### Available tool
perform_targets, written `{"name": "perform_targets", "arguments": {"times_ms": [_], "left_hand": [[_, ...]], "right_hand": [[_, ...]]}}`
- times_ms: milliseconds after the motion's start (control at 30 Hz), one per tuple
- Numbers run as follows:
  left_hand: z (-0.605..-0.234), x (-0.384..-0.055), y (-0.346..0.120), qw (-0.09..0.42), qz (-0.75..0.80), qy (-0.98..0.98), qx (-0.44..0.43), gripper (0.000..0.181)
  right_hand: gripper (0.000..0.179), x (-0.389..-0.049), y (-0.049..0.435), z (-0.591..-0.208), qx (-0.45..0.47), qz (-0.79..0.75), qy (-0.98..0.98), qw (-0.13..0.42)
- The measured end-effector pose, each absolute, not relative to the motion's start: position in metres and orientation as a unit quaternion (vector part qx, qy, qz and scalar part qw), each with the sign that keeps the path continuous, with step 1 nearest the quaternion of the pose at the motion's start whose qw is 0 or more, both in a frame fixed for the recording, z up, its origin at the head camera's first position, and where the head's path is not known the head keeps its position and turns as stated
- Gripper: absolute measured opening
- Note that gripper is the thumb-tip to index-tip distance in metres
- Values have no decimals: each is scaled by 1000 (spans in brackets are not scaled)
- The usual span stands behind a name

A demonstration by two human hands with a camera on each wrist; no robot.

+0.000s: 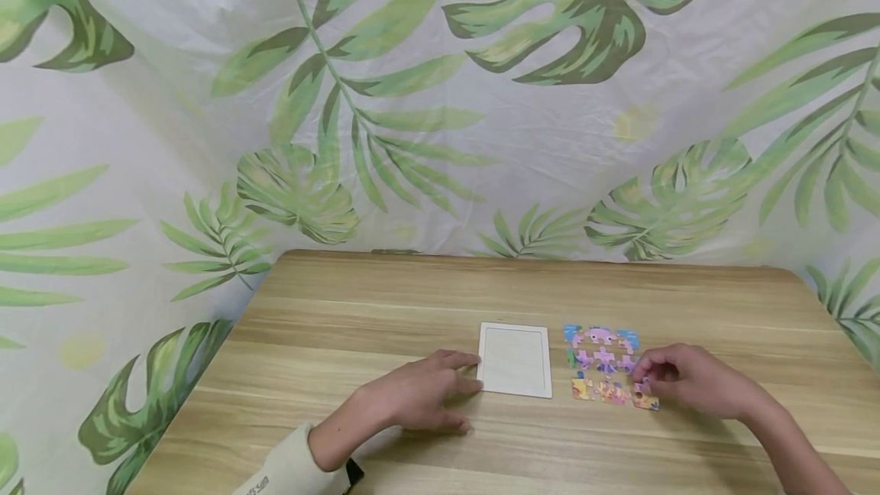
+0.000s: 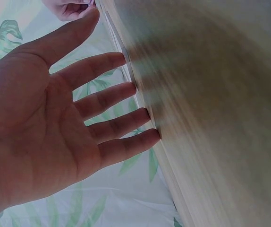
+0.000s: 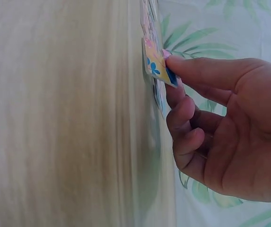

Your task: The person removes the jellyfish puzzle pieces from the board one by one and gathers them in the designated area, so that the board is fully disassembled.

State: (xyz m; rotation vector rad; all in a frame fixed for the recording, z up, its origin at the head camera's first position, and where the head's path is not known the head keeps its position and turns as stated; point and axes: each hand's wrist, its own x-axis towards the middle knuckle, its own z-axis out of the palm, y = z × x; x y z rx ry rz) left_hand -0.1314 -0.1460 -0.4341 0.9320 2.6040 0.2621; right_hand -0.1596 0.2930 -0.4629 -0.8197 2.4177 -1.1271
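Note:
My right hand point(image 1: 708, 380) pinches a jigsaw puzzle piece point(image 3: 155, 65) between thumb and forefinger, its other fingers curled in. The piece is yellow with a blue flower and stands tilted at the lower right corner of the puzzle. The other jigsaw pieces point(image 1: 605, 359), pink, blue and yellow, lie in rows on the table with small gaps between them. Left of them lies a white puzzle tray point(image 1: 514, 394) with a bare, pale inside. At the tray's left edge is my left hand point(image 1: 426, 392), fingers spread and fairly straight, fingertips touching the edge and the tabletop.
A wood-grain table point(image 1: 385, 304) carries everything. Behind it hangs a white cloth point(image 1: 412, 136) printed with green leaves, reaching down to the table's back edge. A light sleeve point(image 1: 296, 468) covers the left forearm.

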Motion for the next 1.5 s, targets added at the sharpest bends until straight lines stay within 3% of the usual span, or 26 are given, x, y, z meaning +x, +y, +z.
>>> {"name": "perform_targets", "arguments": {"times_ms": [333, 633, 1033, 1500], "left_hand": [[-434, -131, -147, 182, 96, 922, 329, 57], [-434, -131, -148, 183, 101, 922, 327, 56], [-435, -130, -147, 181, 97, 922, 329, 57], [-434, -131, -148, 180, 88, 921, 335, 55]], "right_hand": [[12, -158, 289, -459, -268, -356, 883, 146], [22, -158, 289, -458, -250, -353, 884, 176], [23, -156, 289, -457, -241, -349, 886, 188], [24, -155, 288, -454, -244, -333, 896, 167]]}}
